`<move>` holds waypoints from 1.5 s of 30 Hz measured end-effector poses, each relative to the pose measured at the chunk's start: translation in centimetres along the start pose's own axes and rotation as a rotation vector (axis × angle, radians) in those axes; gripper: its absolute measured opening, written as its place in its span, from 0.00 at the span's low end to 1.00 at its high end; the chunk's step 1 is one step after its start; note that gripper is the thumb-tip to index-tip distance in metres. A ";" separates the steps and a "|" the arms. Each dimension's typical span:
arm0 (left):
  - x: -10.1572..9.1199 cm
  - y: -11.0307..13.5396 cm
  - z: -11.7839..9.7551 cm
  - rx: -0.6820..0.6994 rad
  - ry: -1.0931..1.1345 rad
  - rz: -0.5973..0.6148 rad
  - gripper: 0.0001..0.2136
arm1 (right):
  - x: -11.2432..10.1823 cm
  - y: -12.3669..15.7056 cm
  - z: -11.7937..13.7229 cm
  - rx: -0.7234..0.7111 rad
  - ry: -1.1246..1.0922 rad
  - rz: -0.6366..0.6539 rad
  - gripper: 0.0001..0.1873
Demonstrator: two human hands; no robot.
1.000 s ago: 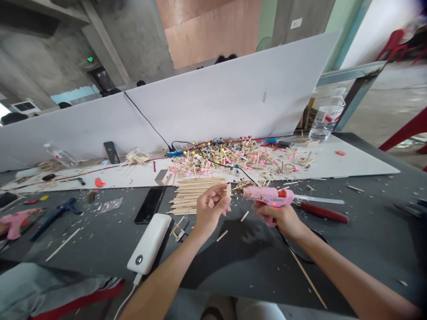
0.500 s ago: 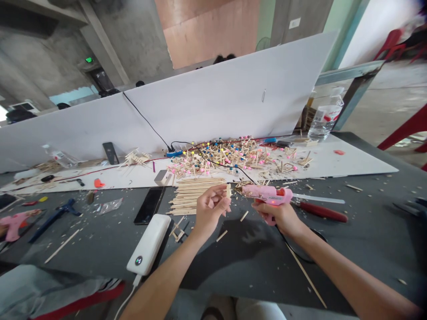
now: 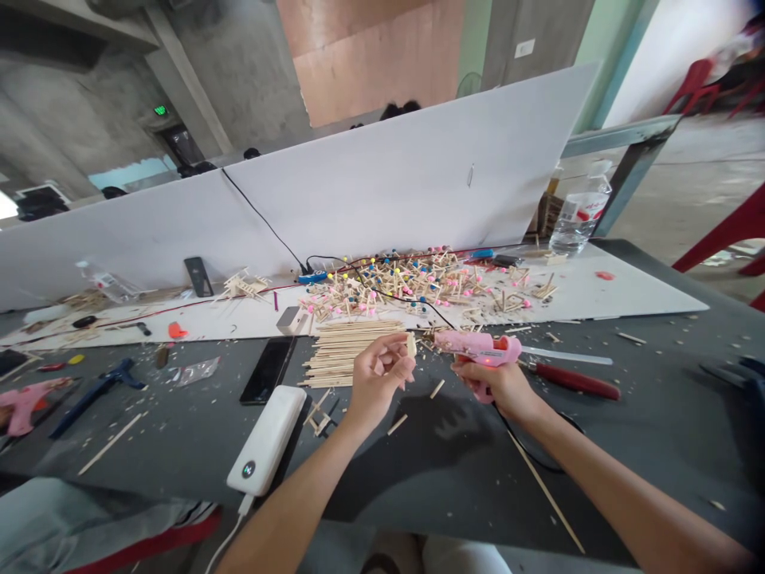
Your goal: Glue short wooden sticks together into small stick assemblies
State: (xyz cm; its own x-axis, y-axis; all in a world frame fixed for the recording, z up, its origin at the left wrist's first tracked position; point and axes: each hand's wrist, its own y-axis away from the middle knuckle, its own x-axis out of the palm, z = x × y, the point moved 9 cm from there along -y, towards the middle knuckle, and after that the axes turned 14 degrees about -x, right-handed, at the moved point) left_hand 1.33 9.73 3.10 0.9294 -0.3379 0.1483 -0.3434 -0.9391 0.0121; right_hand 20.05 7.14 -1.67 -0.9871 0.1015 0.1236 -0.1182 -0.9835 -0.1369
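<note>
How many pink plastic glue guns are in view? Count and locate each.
2. One pink plastic glue gun is in the right hand; the second pink glue gun lies on the dark grey table at far left. Others may be hidden.

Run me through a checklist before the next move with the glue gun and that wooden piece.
1. Left hand pinches the small wooden piece above the table: ok.
2. Right hand grip on the pink glue gun: ok.
3. Nozzle points at the piece, close beside it: ok; touching: cannot tell.
4. Red light on the gun lit: ok.
5. Glue at the nozzle tip: cannot tell.
6. Black cord trails from the gun under the right forearm, away from the piece: ok.
</note>
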 end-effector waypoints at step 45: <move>0.4 0.0 0.1 -0.011 -0.049 -0.017 0.23 | -10.5 -4.5 -2.5 0.073 -0.014 -0.315 0.07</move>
State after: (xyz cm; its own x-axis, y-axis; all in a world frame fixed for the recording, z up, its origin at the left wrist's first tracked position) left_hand 1.76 9.59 3.08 0.9405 -0.3249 0.0996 -0.3288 -0.9441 0.0252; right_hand 30.67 10.86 -4.82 -0.9016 0.4013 0.1618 -0.4093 -0.9122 -0.0186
